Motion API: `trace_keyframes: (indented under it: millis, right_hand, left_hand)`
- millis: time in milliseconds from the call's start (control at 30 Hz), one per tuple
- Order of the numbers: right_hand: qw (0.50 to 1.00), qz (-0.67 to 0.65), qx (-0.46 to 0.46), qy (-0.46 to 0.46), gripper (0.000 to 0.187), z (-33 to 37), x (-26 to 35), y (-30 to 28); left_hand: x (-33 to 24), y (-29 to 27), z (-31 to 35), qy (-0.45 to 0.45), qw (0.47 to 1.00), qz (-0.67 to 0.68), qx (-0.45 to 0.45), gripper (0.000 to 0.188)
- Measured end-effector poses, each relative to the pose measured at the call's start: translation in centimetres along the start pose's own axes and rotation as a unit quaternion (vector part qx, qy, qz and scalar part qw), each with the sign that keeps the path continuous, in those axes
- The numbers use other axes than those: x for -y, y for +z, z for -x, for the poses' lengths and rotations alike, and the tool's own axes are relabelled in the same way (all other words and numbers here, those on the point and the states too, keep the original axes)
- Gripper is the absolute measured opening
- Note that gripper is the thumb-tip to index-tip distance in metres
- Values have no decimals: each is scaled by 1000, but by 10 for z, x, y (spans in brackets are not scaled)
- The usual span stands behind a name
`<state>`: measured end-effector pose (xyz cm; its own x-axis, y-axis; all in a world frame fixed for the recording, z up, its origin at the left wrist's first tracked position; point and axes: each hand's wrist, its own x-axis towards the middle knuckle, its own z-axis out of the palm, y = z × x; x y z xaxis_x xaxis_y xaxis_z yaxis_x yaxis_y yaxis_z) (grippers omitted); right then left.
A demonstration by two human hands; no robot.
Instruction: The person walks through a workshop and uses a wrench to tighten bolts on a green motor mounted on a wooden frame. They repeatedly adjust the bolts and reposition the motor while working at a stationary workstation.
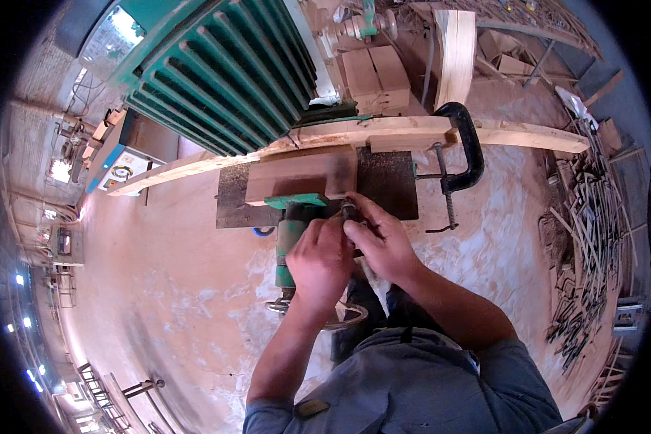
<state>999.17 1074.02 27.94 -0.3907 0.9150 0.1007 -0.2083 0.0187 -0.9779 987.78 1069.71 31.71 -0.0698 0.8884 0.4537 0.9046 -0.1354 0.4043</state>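
In front of me a reddish-brown wooden block lies on a dark metal machine table. A green clamp plate presses at its near side, above a green cylinder. My right hand is closed, thumb and forefinger pinching a small dark cylindrical thing beside the block's near right corner. Close against it is my left hand, its fingers curled in; what they hold is hidden. Behind the block runs a long pale wooden board, gripped at its right by a black C-clamp.
A green ribbed machine housing overhangs the table's far left. Below my left forearm sits a metal handwheel. A cardboard box and an upright timber stand beyond the board. Thin wood strips are piled along the right.
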Motion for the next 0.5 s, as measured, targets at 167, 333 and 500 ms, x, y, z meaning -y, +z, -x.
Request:
trace_keyframes:
  millis: [167, 333, 500]
  right_hand:
    - [987, -101, -21, 123, 32, -24, -7, -24]
    - [934, -312, 25, 174, 19, -54, -16, -30]
    - [925, -302, 13, 228, 13, -88, -13, -25]
  left_hand:
    - [28, -1, -21, 25, 998, 41, 40, 12]
    - [130, 8, -72, -228, 935, 270, -22, 23]
    - [165, 20, -113, -177, 935, 305, 49, 34]
